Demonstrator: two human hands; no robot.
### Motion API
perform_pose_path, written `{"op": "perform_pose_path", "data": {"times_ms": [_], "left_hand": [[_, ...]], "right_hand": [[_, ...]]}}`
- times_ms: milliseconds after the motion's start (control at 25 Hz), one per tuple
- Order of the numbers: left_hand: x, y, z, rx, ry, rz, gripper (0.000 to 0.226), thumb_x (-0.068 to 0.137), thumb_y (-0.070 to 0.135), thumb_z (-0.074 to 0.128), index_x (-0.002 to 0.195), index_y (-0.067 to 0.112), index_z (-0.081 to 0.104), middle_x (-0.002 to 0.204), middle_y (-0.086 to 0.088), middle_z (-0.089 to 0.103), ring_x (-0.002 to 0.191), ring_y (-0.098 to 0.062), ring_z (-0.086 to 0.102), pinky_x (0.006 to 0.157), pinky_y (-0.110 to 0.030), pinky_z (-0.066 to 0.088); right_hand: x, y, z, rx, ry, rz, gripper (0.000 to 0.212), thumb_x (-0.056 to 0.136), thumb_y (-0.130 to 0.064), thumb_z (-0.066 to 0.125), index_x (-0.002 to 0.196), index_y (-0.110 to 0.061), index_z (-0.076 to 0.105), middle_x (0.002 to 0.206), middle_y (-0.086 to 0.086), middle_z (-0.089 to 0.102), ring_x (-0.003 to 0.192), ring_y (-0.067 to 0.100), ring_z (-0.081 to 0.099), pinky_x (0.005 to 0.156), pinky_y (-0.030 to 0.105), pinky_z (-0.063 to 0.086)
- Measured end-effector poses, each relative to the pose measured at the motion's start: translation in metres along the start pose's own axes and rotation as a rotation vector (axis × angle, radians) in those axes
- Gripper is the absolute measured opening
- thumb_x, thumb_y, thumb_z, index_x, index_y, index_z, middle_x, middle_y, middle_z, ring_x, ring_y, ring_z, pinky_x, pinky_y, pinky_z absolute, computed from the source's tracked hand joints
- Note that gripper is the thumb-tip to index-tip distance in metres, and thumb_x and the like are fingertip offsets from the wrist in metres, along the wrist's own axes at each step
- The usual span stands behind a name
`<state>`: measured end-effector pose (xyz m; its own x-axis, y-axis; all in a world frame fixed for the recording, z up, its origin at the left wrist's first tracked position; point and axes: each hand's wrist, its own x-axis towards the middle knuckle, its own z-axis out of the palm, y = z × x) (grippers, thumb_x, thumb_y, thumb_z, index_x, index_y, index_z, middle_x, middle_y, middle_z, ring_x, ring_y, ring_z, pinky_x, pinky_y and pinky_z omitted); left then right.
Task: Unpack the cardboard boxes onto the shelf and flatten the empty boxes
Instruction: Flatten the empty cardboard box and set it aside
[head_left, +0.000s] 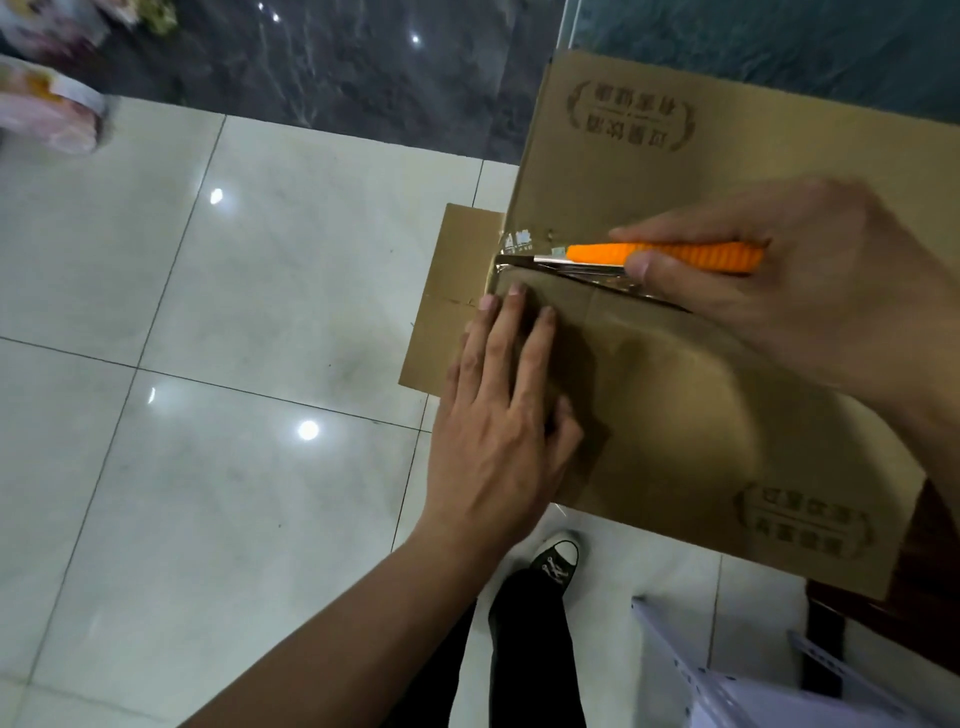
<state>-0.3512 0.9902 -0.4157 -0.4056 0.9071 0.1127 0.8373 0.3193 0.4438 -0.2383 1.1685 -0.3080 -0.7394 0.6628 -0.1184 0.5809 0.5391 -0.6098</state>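
Nearest, at the bottom edge: a black trouser leg (524, 649) ending in a black sneaker (560, 557) with a white toe cap, planted on the pale floor tiles (208, 312). Just right of it, a white metal shelf frame (727, 691), only partly in view.

Further up, the left hand (498, 431) laid flat on the cardboard box (675, 415), fingers (540, 353) straight and slightly spread, pressing down on the near flap close to the taped seam, gripping nothing. Fingertips just short of the seam at the box's left end.

Above it, the right hand (810, 280) curled round an orange box cutter (665, 257), thumb pressed against the handle's side, metal blade pointing left and reaching the seam at the box's left edge, just above the left fingertips. Torn clear tape glinting at the blade tip.

Printed stamps with laurel borders on both flaps, characters too blurred to read.

A flat cardboard sheet (447, 312) on the floor, sticking out beside the box's left end.

Farthest, dark marble flooring (337, 78) and blurred pinkish packages (52, 114) at upper left.
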Motion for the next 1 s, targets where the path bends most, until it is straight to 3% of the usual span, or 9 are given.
{"op": "perform_pose_path", "data": {"times_ms": [200, 400, 680, 880, 1000], "left_hand": [[0.008, 0.003, 0.007, 0.043, 0.000, 0.011, 0.065, 0.096, 0.040, 0.055, 0.151, 0.009, 0.042, 0.163, -0.014, 0.028, 0.154, -0.029, 0.016, 0.120, -0.048, 0.027], [0.011, 0.009, 0.008, 0.065, 0.021, 0.006, 0.063, 0.095, 0.037, 0.057, 0.149, 0.007, 0.044, 0.162, -0.015, 0.029, 0.154, -0.030, 0.019, 0.119, -0.048, 0.029], [0.010, 0.012, 0.008, 0.060, 0.033, 0.021, 0.063, 0.094, 0.033, 0.057, 0.149, 0.006, 0.043, 0.162, -0.015, 0.029, 0.153, -0.031, 0.019, 0.120, -0.049, 0.028], [0.008, 0.012, 0.007, 0.056, 0.035, 0.024, 0.062, 0.095, 0.033, 0.056, 0.149, 0.005, 0.042, 0.162, -0.016, 0.028, 0.153, -0.031, 0.018, 0.120, -0.051, 0.027], [0.006, 0.012, 0.007, 0.062, 0.033, 0.040, 0.062, 0.095, 0.032, 0.056, 0.148, 0.004, 0.043, 0.161, -0.017, 0.028, 0.153, -0.032, 0.019, 0.120, -0.051, 0.027]], "right_hand": [[0.006, 0.010, -0.008, -0.139, -0.056, -0.075, 0.034, 0.092, -0.057, 0.052, 0.120, -0.048, 0.069, 0.092, -0.009, 0.066, 0.088, 0.017, 0.058, 0.076, 0.040, 0.047], [-0.033, 0.047, -0.041, -0.105, -0.062, 0.006, 0.030, 0.093, -0.053, 0.056, 0.118, -0.046, 0.070, 0.087, -0.026, 0.061, 0.084, 0.006, 0.057, 0.073, 0.020, 0.039], [-0.057, 0.071, -0.053, -0.114, -0.039, 0.066, 0.034, 0.089, -0.060, 0.056, 0.119, -0.049, 0.070, 0.091, -0.023, 0.063, 0.087, 0.009, 0.060, 0.071, 0.035, 0.046], [-0.085, 0.092, -0.073, -0.101, -0.032, 0.149, 0.027, 0.088, -0.061, 0.058, 0.114, -0.071, 0.057, 0.089, -0.018, 0.062, 0.080, 0.008, 0.060, 0.065, 0.041, 0.049], [-0.095, 0.094, -0.077, -0.045, -0.024, 0.201, 0.027, 0.086, -0.060, 0.060, 0.112, -0.066, 0.062, 0.097, -0.024, 0.064, 0.087, 0.005, 0.061, 0.068, 0.038, 0.050]]}}
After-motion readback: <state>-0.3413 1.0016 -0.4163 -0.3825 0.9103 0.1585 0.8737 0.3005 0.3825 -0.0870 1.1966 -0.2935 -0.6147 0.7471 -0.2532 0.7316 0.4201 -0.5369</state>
